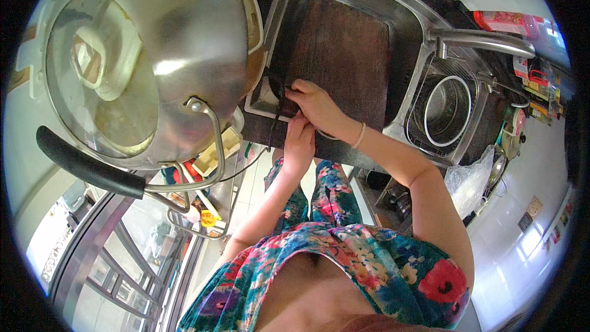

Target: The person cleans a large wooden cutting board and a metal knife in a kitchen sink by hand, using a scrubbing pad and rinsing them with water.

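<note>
My right hand (318, 101), with a beige band on its wrist, is over the near left corner of the steel sink (417, 85). Its thumb and forefinger are pinched on a thin black cord (275, 124), which drops past the counter edge. Just below, my left hand (299, 140) has its fingers bunched close to the right hand; what lies between them is hidden. A thin pale loop (328, 137) shows beside the left fingers. Under both hands, a dark brown board (341, 55) lies in the sink and seems to overlap its front rim.
At left, close to the camera, looms a large steel pot (198, 23) with a glass lid (60, 78) and a black handle (87, 166). The faucet (484, 41) and a strainer basket (447, 110) are at right, near a plastic bag (470, 180).
</note>
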Available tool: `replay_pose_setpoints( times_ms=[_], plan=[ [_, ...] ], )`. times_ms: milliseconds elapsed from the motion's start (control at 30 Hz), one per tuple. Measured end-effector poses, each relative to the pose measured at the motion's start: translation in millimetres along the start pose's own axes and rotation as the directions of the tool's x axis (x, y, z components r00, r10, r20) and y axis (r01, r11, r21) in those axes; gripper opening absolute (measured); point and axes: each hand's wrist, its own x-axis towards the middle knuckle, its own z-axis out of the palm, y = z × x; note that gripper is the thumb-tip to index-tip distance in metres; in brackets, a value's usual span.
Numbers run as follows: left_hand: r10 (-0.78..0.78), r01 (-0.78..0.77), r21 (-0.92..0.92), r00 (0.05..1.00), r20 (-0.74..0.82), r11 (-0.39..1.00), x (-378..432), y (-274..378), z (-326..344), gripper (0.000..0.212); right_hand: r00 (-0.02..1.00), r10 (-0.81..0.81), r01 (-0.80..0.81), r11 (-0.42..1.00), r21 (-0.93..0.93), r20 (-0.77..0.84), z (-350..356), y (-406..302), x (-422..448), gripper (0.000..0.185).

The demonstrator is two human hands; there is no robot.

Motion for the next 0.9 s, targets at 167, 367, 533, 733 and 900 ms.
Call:
replay_pose_setpoints(
  times_ms=[167, 367, 533, 733, 900],
  plan=[
    [0.134, -0.140, 0.110, 0.989, 0.056, 0.984, 13, 16, -5, 0.016, 0.915, 0.395, -0.396, 0.918, -0.001, -0.078, -14, 95, 58, 0.022],
    [0.084, -0.092, 0.134, 0.994, 0.066, 0.987, 10, 15, -13, 0.016, 0.944, 0.308, -0.301, 0.950, 0.079, -0.118, 15, 52, 27, 0.027],
    [0.082, -0.089, 0.146, 0.995, 0.054, 0.985, 20, 33, -15, 0.013, 0.968, 0.181, -0.193, 0.980, -0.053, -0.172, -13, 33, -27, 0.025],
    [0.008, -0.004, -0.069, 0.998, 0.058, 0.998, 65, 56, 26, 0.028, 0.870, 0.385, -0.423, 0.904, -0.064, -0.310, -70, 143, -6, 0.016],
    [-0.503, 0.540, -0.588, 0.829, 0.245, 0.603, 137, 83, 76, 0.033, 0.789, 0.449, -0.398, 0.894, 0.208, -0.420, -101, 82, -22, 0.020]
  ],
)
